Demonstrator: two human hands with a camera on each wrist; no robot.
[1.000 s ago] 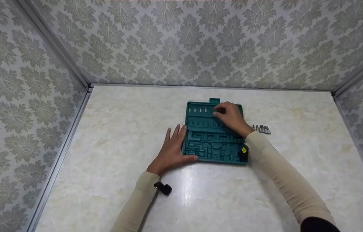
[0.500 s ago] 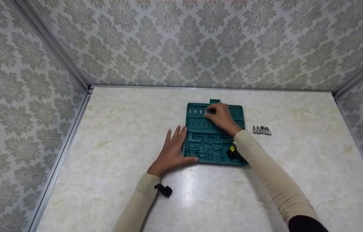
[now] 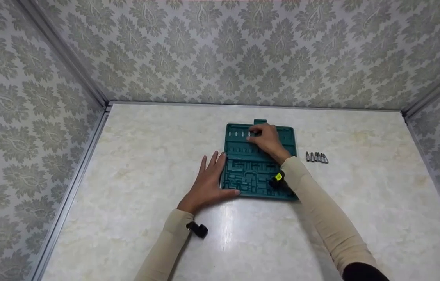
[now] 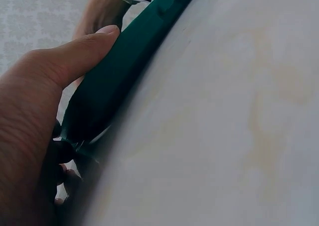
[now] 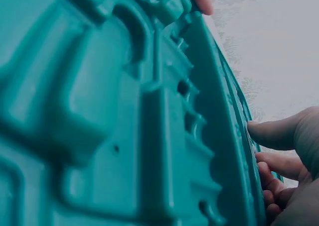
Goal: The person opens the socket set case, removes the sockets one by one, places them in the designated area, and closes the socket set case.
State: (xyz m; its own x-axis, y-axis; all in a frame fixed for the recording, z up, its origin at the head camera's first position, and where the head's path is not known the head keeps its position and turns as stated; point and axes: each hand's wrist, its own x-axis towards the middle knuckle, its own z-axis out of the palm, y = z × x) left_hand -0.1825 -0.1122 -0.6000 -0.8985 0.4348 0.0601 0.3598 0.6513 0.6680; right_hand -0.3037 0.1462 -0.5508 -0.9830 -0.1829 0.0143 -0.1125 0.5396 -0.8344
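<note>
A green plastic tool case (image 3: pixel 251 177) lies unfolded on the table, its moulded compartments facing up. Along its left side rests my left hand (image 3: pixel 207 187), fingers spread and straight, thumb on the near edge. The left wrist view shows that thumb (image 4: pixel 87 52) on the case wall. My right hand (image 3: pixel 268 139) is over the far half, thumb and forefinger pinching a small silver bit (image 3: pixel 249 134) in the top row. Further bits (image 3: pixel 236 134) stand in slots left of it. In the right wrist view, the right hand (image 5: pixel 291 166) is beyond the hinge; its fingertips are partly hidden.
Several loose metal bits (image 3: pixel 317 157) lie in a row on the marbled table (image 3: pixel 145 156), right of the case. A latch tab (image 3: pixel 259 121) sticks out at the far edge. Patterned walls (image 3: pixel 239 50) close off the back and sides.
My right hand has moved left along the top row to the bit at the right end of those seated there, uncovering the loose bits. The left hand has stayed in place.
</note>
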